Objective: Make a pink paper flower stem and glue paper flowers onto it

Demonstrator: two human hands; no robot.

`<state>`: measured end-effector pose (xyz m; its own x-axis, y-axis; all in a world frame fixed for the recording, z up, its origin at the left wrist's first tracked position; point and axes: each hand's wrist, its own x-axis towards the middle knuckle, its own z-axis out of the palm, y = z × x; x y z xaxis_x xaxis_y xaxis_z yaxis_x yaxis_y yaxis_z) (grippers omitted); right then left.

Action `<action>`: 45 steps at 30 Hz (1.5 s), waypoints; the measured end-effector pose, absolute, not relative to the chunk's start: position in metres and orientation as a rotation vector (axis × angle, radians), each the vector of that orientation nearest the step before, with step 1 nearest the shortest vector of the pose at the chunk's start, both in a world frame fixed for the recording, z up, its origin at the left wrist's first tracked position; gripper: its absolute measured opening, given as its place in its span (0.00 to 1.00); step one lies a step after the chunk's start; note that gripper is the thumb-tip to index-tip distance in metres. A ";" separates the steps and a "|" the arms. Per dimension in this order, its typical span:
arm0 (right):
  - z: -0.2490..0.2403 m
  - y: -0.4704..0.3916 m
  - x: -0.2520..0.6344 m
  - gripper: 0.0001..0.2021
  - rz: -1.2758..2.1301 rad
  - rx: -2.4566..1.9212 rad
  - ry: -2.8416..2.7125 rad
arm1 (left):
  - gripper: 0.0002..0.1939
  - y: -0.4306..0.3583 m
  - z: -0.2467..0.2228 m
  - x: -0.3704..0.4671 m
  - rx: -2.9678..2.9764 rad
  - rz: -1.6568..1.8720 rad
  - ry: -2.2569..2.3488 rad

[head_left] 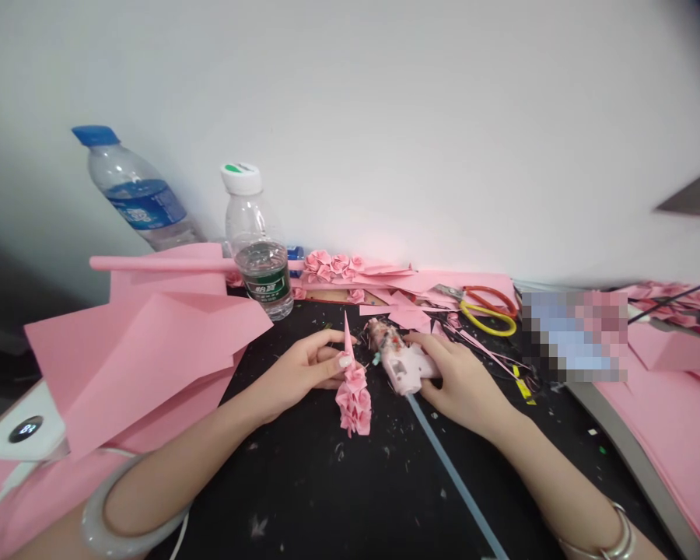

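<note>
My left hand [315, 364] pinches a pink paper flower piece [355, 400], thumb and fingers closed around its narrow stem. The pointed tip rises above the fingers, and a cluster of small folded blossoms hangs below them. To the right, my right hand [458, 377] is closed on the handle of a pale pink glue gun [405, 369]. Its nozzle end, crusted with residue, points up and left, apart from the flowers. A long translucent glue stick [455, 474] runs from its rear toward the front edge of the view.
Two bottles [262, 264] [140, 194] stand at the back left beside large pink paper sheets [152, 350]. Scissors [490, 309] with red and yellow handles lie behind my right hand. Scraps litter the black surface [327, 498]. A white power bank [29, 428] is at far left.
</note>
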<state>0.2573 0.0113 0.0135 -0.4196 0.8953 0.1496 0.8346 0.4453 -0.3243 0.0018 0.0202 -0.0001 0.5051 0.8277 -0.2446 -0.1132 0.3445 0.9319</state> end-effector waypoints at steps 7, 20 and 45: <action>0.017 0.011 0.261 0.05 0.769 -1.310 -1.990 | 0.18 0.019 -0.001 0.005 1.038 0.749 0.865; 0.015 0.002 0.259 0.08 0.924 -1.318 -1.953 | 0.20 0.014 0.005 0.011 1.170 0.846 1.012; 0.013 0.004 0.259 0.10 0.871 -1.325 -2.022 | 0.20 0.014 0.002 0.011 1.135 0.885 1.014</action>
<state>0.2588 0.0036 0.0129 -0.3511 0.9305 0.1042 0.5636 0.2989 -0.7701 0.0107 0.0135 0.0021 0.3055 0.9349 -0.1805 -0.0524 0.2058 0.9772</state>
